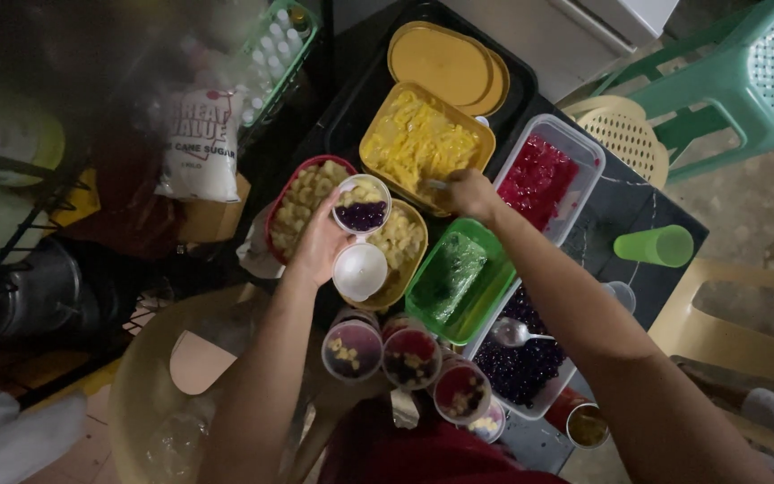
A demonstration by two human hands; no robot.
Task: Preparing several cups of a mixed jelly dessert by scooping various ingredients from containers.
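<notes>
My left hand (315, 244) holds a clear plastic cup (361, 204) that contains purple pearls and pale fruit pieces. It hovers over the red tub (281, 199) and a yellow tub (414, 260) of pale chunks. My right hand (469, 194) grips a spoon handle (436, 185) at the edge of the yellow tub of yellow shreds (418, 142). A white round lid (359, 272) lies just below the cup.
A clear tub of red jelly (539, 177), a green tub (459, 278), a tub of dark pearls with a spoon (521, 358), three filled cups (409, 358), a green cup (656, 246), yellow lids (441, 61), a sugar bag (199, 143), plastic chairs (745, 81).
</notes>
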